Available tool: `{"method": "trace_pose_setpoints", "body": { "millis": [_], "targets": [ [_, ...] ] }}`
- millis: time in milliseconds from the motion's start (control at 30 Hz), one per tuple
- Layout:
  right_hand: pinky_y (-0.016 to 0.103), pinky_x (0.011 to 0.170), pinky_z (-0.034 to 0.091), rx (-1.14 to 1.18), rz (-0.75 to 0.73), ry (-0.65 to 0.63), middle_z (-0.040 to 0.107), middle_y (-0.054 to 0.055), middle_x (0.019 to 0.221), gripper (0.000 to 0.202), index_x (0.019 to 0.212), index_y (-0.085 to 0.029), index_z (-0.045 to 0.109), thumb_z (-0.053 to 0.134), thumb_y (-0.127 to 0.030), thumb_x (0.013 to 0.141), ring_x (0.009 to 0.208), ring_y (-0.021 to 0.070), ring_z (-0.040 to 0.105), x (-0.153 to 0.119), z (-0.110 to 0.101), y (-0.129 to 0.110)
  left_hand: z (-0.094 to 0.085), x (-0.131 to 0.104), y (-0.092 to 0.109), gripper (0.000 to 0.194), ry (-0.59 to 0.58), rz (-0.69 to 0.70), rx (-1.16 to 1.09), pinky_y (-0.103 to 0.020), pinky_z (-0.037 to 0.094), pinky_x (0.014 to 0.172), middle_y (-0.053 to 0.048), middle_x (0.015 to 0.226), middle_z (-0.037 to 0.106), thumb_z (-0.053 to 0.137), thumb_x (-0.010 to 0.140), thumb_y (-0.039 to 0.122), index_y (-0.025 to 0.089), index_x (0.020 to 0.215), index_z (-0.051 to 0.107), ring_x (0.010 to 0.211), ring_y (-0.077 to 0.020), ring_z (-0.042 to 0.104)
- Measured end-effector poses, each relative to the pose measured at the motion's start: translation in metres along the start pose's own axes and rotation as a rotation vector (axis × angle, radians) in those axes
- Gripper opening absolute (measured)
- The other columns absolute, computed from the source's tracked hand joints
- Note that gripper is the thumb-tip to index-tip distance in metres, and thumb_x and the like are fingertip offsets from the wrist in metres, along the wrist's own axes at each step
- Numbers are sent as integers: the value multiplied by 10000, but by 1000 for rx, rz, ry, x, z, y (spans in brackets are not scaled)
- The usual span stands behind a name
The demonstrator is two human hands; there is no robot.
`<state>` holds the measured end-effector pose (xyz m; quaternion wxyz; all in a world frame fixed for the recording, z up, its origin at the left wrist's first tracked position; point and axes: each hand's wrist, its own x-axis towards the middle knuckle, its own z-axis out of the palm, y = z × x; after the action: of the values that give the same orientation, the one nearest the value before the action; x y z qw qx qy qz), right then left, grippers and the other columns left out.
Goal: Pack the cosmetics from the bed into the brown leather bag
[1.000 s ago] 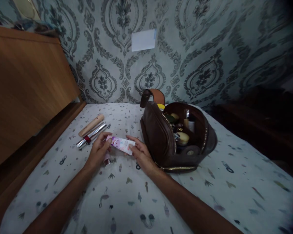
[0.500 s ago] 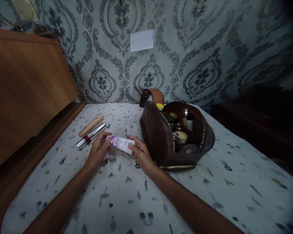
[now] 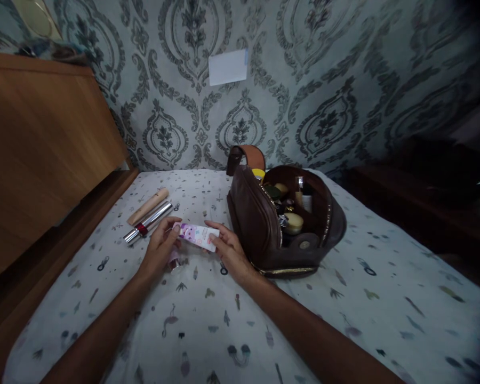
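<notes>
A small white tube with purple and pink print (image 3: pixel 197 236) is held level between both hands, over the patterned sheet. My left hand (image 3: pixel 162 245) pinches its purple end, and my right hand (image 3: pixel 232 250) grips the white end between thumb and fingers. Partly hidden behind my left hand, a small pinkish bottle with a shiny end (image 3: pixel 175 261) lies on the sheet. To the left rest a silver tube with a red band (image 3: pixel 149 222) and a beige tube (image 3: pixel 148 206), side by side. An unzipped brown toiletry bag (image 3: pixel 260 224) stands just right of my right hand.
Inside the bag are several items, among them a round cream-coloured container (image 3: pixel 293 223) and a yellow-lidded one (image 3: pixel 258 174). A wooden cabinet (image 3: pixel 44 133) borders the bed on the left. The papered wall (image 3: pixel 200 117) rises behind the sheet (image 3: pixel 200 336).
The whole view has shifted slightly, so the bag and wall appear a little further left. Both hands keep the same hold on the white and purple tube.
</notes>
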<state>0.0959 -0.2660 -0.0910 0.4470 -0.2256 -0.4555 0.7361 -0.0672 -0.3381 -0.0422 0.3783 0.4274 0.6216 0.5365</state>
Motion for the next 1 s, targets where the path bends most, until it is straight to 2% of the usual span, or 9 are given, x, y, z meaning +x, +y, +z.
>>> {"method": "trace_pose_setpoints", "body": {
  "millis": [167, 300, 467, 667, 833, 1000],
  "targets": [
    [259, 642, 526, 32, -5, 5, 709, 46, 933, 493, 1165, -223, 664, 774, -410, 722, 784, 166, 630, 0, 0, 1, -1, 1, -3, 472, -9, 8, -7, -176, 362, 242, 71, 675, 531, 567, 852, 617, 282, 1183, 542, 340, -63, 414],
    [263, 643, 521, 30, -18, 10, 708, 45, 915, 502, 1170, -218, 659, 768, -421, 724, 777, 170, 629, -1, 4, -1, -2, 3, -6, 452, 3, 40, -22, -169, 372, 270, 53, 728, 547, 562, 858, 605, 280, 1172, 555, 395, -74, 466],
    [255, 650, 512, -9, -43, 20, 702, 44, 932, 478, 1175, -209, 645, 738, -423, 758, 797, 168, 630, -6, 12, -13, -3, 5, -3, 385, 24, 128, -34, -160, 446, 420, 19, 861, 584, 580, 871, 547, 254, 1120, 584, 559, -82, 568],
    [270, 701, 517, -46, -54, 32, 706, 47, 928, 500, 1199, -197, 628, 725, -447, 778, 794, 164, 642, -9, 22, -28, -6, 4, 4, 370, 31, 216, -27, -188, 473, 516, 8, 888, 584, 573, 884, 529, 224, 1091, 601, 604, -86, 565],
    [271, 696, 506, -170, -90, 20, 717, 44, 887, 506, 1197, -169, 640, 697, -483, 804, 767, 163, 641, -12, 28, -43, -8, 0, 10, 363, 39, 244, -30, -184, 450, 492, 19, 839, 558, 557, 899, 526, 222, 1095, 587, 585, -88, 545],
    [287, 764, 509, -235, -115, 9, 721, 49, 932, 471, 1174, -166, 652, 675, -482, 825, 851, 177, 649, -16, 34, -57, -7, -4, 15, 383, 42, 246, -35, -175, 428, 447, 14, 833, 555, 541, 906, 536, 219, 1116, 582, 580, -91, 538]
  ]
}}
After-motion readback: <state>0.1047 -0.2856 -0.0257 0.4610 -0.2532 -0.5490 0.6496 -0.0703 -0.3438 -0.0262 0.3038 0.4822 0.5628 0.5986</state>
